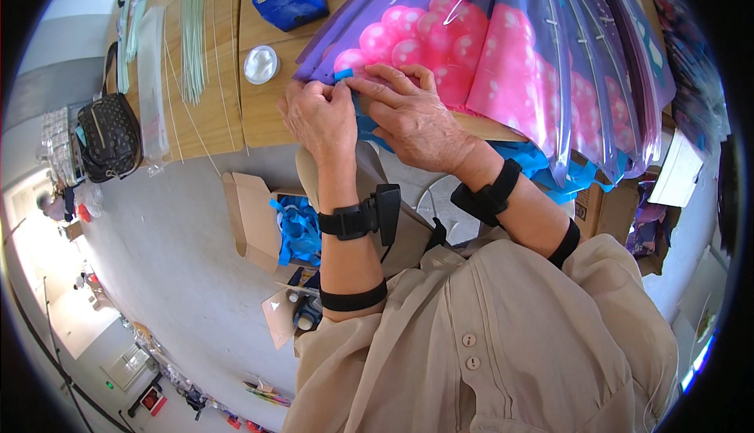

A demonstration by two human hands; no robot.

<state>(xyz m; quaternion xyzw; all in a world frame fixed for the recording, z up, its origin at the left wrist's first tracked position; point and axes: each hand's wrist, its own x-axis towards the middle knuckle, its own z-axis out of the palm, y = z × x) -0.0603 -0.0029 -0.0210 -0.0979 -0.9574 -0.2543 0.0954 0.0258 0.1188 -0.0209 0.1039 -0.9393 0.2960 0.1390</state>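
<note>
A glossy purple sheet (320, 52) printed with pink balloon-like balls lies over the table's near edge, with thin rods along its folds. At its near left corner sits a small blue strip (343, 75). My left hand (320, 119) is closed, its thumb and fingers pinching the sheet's corner beside that strip. My right hand (416, 117) comes in from the other side, thumb and index finger pressed together at the strip's right end. Its other fingers are bent over the pink print. What lies between the fingertips is partly hidden. Black straps circle both forearms.
On the wooden table (221, 119) are a blue tape dispenser (289, 1), a small white tub (261, 65) and pale green rods (194, 32). Below, a cardboard box (251, 217) holds blue ribbons (298, 229). A dark bag (110, 138) hangs at the left; more cardboard boxes (601, 213) stand right.
</note>
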